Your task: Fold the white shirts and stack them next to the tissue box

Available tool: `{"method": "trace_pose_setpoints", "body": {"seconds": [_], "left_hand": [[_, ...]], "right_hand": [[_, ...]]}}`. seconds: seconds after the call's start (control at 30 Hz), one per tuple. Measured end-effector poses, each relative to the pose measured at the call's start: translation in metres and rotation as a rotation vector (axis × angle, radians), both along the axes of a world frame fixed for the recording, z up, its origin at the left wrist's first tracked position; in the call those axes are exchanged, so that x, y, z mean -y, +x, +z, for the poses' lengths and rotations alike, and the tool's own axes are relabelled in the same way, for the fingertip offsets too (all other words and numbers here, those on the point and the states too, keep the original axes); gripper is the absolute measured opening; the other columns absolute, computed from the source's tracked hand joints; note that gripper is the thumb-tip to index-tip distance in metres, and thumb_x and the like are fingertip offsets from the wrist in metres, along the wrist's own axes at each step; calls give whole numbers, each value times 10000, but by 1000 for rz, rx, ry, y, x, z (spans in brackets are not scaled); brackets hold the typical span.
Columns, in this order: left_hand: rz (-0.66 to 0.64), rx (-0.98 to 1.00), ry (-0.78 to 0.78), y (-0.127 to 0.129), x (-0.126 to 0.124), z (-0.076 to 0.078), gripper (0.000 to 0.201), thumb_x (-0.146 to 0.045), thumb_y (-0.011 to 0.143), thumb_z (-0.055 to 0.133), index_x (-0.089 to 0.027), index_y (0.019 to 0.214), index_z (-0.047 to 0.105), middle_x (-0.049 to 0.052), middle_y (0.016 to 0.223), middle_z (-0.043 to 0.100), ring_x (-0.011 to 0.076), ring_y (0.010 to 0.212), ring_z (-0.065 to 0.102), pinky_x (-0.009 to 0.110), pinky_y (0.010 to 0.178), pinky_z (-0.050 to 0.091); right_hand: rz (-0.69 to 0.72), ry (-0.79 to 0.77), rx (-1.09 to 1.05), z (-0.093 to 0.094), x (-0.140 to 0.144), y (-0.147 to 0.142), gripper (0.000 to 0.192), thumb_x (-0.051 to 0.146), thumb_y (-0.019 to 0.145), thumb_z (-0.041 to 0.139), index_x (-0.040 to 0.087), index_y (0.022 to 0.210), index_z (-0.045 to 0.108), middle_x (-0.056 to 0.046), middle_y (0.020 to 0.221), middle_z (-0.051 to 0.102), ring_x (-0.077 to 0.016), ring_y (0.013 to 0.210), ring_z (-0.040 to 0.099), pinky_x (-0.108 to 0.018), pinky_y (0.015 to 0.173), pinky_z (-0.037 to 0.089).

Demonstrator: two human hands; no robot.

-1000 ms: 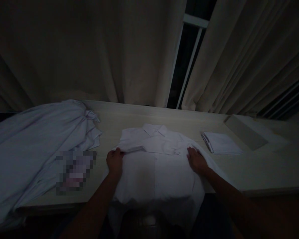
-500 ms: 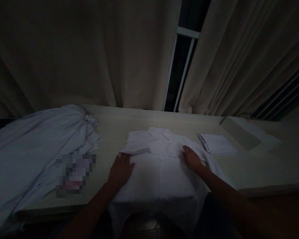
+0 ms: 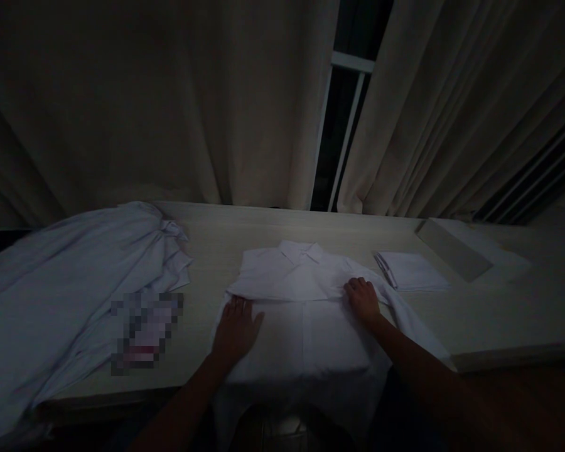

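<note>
A white button-up shirt (image 3: 306, 333) lies front up on the table before me, its collar pointing away and its lower part hanging over the near edge. Across the chest runs a straight crosswise fold, apparently a sleeve laid over. My left hand (image 3: 238, 329) rests flat on the shirt at the left end of that fold, fingers stretched and thumb apart. At the fold's right end my right hand (image 3: 363, 302) has its fingers curled in on the cloth; their tips are hidden. The other sleeve (image 3: 417, 326) trails right toward the table's front edge.
A heap of white shirts (image 3: 85, 263) covers the table's left end, with a blurred-out item (image 3: 148, 329) beside it. A folded white garment (image 3: 412, 271) and a white box (image 3: 456, 248) lie to the right. Curtains (image 3: 263, 107) hang behind the table (image 3: 216, 220).
The crosswise fold, wrinkled and uneven before, now runs straight. My right hand has curled its fingers on the cloth. The left hand has slid slightly right and nearer.
</note>
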State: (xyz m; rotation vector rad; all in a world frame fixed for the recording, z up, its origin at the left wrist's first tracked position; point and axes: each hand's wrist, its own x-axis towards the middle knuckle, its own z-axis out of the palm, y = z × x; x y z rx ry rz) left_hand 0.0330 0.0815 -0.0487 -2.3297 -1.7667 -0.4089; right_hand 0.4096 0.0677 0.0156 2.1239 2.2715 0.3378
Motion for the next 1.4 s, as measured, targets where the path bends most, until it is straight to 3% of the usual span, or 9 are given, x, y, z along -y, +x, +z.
{"method": "trace_pose_setpoints", "body": {"seconds": [0.17,0.37,0.63,0.8,0.93,1.03,1.17,1.27,1.4], "left_hand": [[69,5,19,4,6,6,616,-515,928,327,-71,1308,523,251,1431,453,400,1411,285,552,1120,200],[92,73,7,4,8,4,675,-551,910,343,-48,1333,498,265,1442,436,391,1428,255,548,1129,185],[60,30,7,4,9,10,594,-509,934,323,-104,1318,527,235,1449,443,375,1411,300,564,1122,200],[106,63,14,4,11,9,633,-538,924,331,-91,1339,502,240,1470,416,367,1433,257,556,1133,188],[191,80,28,5,11,2,743,-596,897,333,-37,1372,452,270,1472,396,400,1426,253,571,1133,168],[206,75,31,5,11,0,763,-611,883,347,-39,1378,448,265,1477,390,419,1418,252,583,1124,165],[170,83,-9,-1,6,16,587,-515,905,354,-74,1210,592,258,1302,556,397,1282,439,554,1057,274],[147,124,-34,-9,-11,40,467,-423,944,285,-156,972,666,180,1024,658,322,1068,563,472,956,375],[135,150,-47,-12,-62,67,440,-326,951,265,-144,1102,637,163,1062,622,279,1040,550,394,903,410]], "right_hand": [[-11,-57,-34,-3,7,-7,283,167,927,433,180,1074,674,-141,1115,637,-280,1096,491,-384,906,329],[5,19,-231,-2,-14,-27,429,170,947,376,140,1346,532,-141,1358,545,-254,1233,469,-358,1021,318],[239,-30,-396,3,-64,-117,503,359,1021,267,155,1458,409,-107,1517,389,-239,1417,296,-409,1158,191],[231,-130,-399,-23,-60,-153,658,574,979,299,213,1528,265,-104,1597,185,-319,1472,111,-585,1144,100],[169,-112,-418,-44,-52,-152,748,637,965,210,166,1546,201,-119,1605,132,-308,1479,54,-550,1159,48],[166,-92,-426,-45,-49,-151,768,656,954,223,159,1539,224,-126,1605,142,-310,1478,66,-525,1161,49],[152,51,-433,-40,-44,-153,671,588,980,260,168,1502,300,-141,1579,241,-304,1450,187,-504,1149,105],[38,193,-426,-40,-40,-154,530,449,1008,263,115,1370,459,-190,1424,458,-297,1321,377,-470,1103,215],[-27,198,-398,-41,-39,-155,361,338,991,317,145,1111,597,-171,1159,596,-291,1108,490,-448,986,329]]}}
